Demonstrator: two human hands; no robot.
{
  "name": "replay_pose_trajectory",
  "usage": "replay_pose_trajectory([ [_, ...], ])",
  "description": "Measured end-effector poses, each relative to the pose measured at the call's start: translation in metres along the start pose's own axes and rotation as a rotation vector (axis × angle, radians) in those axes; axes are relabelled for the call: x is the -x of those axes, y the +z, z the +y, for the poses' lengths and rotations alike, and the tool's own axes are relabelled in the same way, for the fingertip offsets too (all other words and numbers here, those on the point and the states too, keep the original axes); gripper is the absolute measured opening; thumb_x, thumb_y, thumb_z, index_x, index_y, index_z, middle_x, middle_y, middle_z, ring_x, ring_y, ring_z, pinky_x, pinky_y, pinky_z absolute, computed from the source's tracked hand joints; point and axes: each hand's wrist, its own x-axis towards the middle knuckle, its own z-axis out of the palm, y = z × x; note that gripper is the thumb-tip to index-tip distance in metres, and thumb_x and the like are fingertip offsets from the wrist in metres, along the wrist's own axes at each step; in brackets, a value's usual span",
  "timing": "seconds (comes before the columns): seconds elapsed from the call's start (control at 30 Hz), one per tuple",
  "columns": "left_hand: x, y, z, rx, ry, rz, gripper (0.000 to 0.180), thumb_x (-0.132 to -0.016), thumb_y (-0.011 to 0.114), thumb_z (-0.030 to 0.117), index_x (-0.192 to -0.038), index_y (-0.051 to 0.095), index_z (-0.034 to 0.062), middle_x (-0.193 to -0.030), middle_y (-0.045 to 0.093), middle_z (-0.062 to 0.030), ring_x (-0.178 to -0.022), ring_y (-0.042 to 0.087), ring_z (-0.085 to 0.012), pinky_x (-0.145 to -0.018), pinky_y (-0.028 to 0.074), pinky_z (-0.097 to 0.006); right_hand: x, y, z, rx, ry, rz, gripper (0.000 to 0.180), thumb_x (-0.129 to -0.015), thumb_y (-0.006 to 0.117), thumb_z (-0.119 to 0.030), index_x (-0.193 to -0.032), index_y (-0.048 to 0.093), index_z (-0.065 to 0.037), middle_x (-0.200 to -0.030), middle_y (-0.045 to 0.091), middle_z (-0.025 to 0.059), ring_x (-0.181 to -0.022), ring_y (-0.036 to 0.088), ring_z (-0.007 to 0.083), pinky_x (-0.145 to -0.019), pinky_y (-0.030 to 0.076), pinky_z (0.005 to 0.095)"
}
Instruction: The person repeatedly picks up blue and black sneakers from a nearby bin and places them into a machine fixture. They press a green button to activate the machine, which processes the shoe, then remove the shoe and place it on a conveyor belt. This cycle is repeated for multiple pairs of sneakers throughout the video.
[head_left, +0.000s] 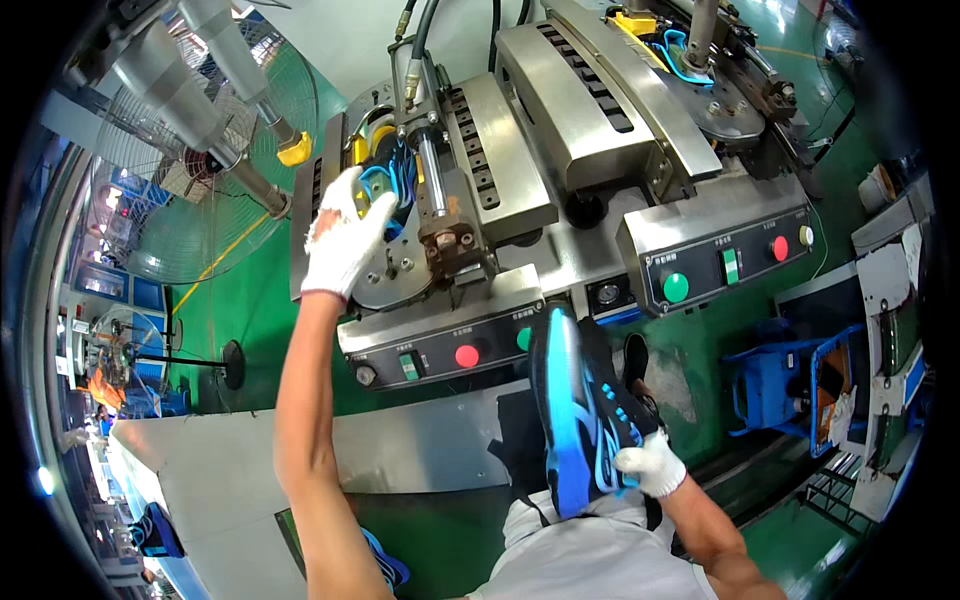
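The left hand (343, 232), in a white glove, reaches up to the press (520, 150) and closes its fingers on a blue-and-yellow shoe (385, 180) seated in the left station. The right hand (650, 463), also gloved, grips a 2nd blue-and-black shoe (578, 410) by its heel, sole upward, just below the control panel (440, 345).

Light: bright, even, falling from overhead.
Glare: shining off the steel machine covers (600, 110).
Edges: bending strongly, fading into black.
Focus: softening far left.
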Motion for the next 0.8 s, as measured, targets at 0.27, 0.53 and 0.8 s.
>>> replay_pose_trajectory([
  [0.27,-0.099,0.102,-0.034,-0.302,-0.434,-0.085,0.084,-0.08,0.078,0.053,-0.144,0.052,0.0048,-0.14,0.062,-0.0274,-0.126,0.064,-0.0443,-0.107,0.051,-0.053,0.005,-0.029,-0.008,-0.031,-0.227,0.056,0.113,-0.079,0.09,-0.024,-0.168,0.025,0.003,-0.17,0.039,0.015,-0.154,0.04,0.0277,-0.128,0.03,0.0432],
  [0.53,-0.117,0.048,-0.052,-0.199,-0.295,-0.039,0.078,-0.079,0.081,0.051,-0.138,0.062,0.0046,-0.133,0.068,-0.0245,-0.125,0.066,-0.0385,-0.108,0.051,-0.045,-0.008,0.022,-0.037,-0.307,-0.17,0.14,0.088,-0.074,0.088,-0.009,-0.152,0.048,-0.002,-0.143,0.06,0.0165,-0.126,0.064,0.0328,-0.103,0.057,0.0488],
  [0.8,0.039,-0.103,-0.024,0.072,-0.097,0.393,0.065,-0.083,0.087,0.031,-0.134,0.063,-0.001,-0.126,0.071,-0.0206,-0.116,0.068,-0.0289,-0.103,0.052,-0.039,0.001,0.009,0.0,-0.186,-0.135,0.192,0.09,-0.076,0.083,-0.003,-0.157,0.042,0.0,-0.14,0.063,0.0178,-0.119,0.069,0.0317,-0.1,0.061,0.0473],
])
